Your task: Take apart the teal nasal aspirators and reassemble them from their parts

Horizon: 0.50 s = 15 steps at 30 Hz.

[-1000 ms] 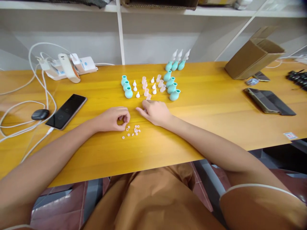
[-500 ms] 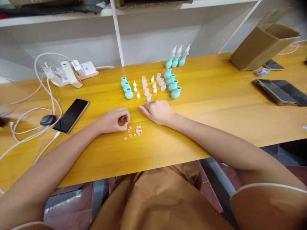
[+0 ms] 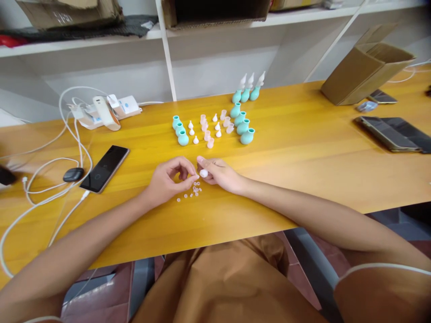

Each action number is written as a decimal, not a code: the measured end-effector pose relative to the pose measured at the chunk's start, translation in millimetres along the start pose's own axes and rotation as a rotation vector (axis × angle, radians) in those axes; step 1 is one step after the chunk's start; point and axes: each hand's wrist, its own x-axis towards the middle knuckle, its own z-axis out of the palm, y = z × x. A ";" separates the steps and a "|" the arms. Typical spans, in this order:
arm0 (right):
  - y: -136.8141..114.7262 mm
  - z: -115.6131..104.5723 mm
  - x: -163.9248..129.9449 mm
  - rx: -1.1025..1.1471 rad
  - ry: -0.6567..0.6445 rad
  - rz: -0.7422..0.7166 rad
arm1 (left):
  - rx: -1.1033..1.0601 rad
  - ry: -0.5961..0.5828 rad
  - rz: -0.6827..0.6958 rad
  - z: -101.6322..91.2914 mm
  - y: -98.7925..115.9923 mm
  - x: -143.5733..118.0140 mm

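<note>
On the yellow worktop [image 3: 303, 148], right hand [image 3: 220, 174] pinches a pale cap [image 3: 204, 172]; left hand's [image 3: 168, 181] fingertips close on a tiny ring [image 3: 196, 178], barely visible.

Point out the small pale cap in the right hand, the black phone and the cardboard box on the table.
pale cap [image 3: 204, 173], head view, its rounded side.
black phone [image 3: 104, 168], head view, middle of the dark screen.
cardboard box [image 3: 352, 80], head view, its near side wall.

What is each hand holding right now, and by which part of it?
The right hand pinches a small pale pink translucent cap by its sides. The left hand has its fingers pinched together; whether they hold anything cannot be told.
</note>
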 end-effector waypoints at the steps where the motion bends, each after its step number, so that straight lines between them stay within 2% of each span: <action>1: 0.1 1.6 -0.8 0.026 -0.021 -0.008 | -0.007 -0.006 -0.001 1.7 1.3 -1.2; 15: -1.1 3.8 -4.0 0.057 -0.078 -0.041 | 0.025 -0.023 0.040 1.1 -1.8 -2.8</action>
